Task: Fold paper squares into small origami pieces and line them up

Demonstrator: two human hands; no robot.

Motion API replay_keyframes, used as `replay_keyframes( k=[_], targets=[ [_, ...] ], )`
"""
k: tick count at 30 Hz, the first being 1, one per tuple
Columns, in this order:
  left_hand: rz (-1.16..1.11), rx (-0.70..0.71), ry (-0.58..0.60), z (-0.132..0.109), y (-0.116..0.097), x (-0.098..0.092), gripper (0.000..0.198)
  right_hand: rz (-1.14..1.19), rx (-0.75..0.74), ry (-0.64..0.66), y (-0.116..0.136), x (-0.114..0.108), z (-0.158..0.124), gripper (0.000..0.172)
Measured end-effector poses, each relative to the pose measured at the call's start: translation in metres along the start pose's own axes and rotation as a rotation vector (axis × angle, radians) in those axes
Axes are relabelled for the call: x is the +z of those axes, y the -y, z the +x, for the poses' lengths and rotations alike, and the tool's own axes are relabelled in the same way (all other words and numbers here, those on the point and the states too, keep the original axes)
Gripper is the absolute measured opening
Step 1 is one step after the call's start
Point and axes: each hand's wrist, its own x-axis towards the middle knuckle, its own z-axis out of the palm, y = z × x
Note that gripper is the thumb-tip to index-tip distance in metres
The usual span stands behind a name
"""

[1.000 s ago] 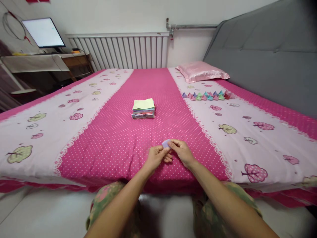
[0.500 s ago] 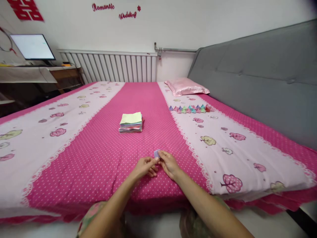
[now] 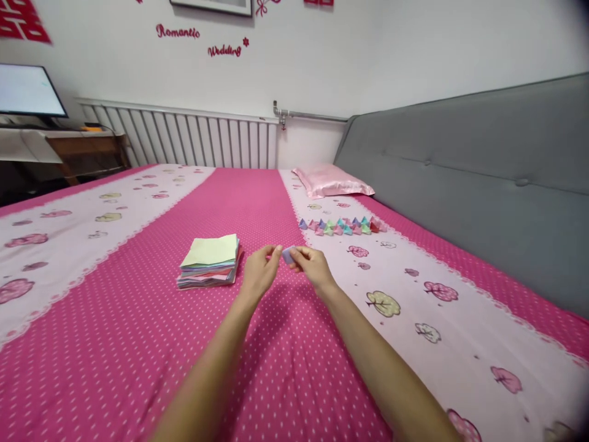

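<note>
In the middle of the view my right hand (image 3: 313, 267) pinches a small folded piece of purple paper (image 3: 288, 255) between thumb and fingers. My left hand (image 3: 261, 270) is just left of it, fingers curled and thumb drawn in close to them. Its thumb tip comes right up to the paper's left edge, with no paper visible between the fingers. Both hands are above the pink dotted bedspread (image 3: 271, 368). Left of my left hand lies a stack of coloured paper sheets (image 3: 209, 261), pale yellow on top.
Small folded paper pieces (image 3: 338, 226) in several colours stand in rows beyond my right hand. A pink pillow (image 3: 331, 181) lies farther back. The grey headboard (image 3: 469, 159) borders the right side, a radiator (image 3: 184, 135) the far wall. A monitor (image 3: 27, 89) is on a desk at left.
Both hands have moved forward over the bed with the purple paper, now level with the paper stack. The left fingers have shifted from touching the paper to beside its edge. The view has moved forward.
</note>
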Motion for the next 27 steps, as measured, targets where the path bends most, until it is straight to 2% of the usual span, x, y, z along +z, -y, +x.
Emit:
replay_keyframes(
  k=[4, 7, 9, 14, 20, 27],
  targets=[
    [-0.103, 0.014, -0.045, 0.009, 0.039, 0.01, 0.031, -0.085, -0.104, -0.041, -0.042, 0.003, 0.018, 0.032],
    [-0.147, -0.074, 0.003, 0.003, 0.067, 0.017, 0.029, -0.088, -0.064, 0.012, -0.077, 0.004, 0.015, 0.03],
    [-0.191, -0.11, 0.048, 0.001, 0.078, 0.021, 0.029, -0.1, -0.061, 0.027, -0.089, 0.004, 0.013, 0.03],
    [-0.203, -0.149, 0.066, 0.004, 0.086, 0.018, 0.027, -0.118, -0.082, 0.035, -0.087, 0.005, 0.015, 0.018],
    [-0.157, -0.164, 0.011, 0.004, 0.086, 0.012, 0.023, -0.127, -0.078, 0.083, -0.083, 0.007, 0.01, 0.02],
    [-0.071, -0.144, 0.045, 0.003, 0.079, 0.013, 0.022, -0.291, -0.156, 0.111, -0.077, 0.007, 0.005, 0.01]
  ],
)
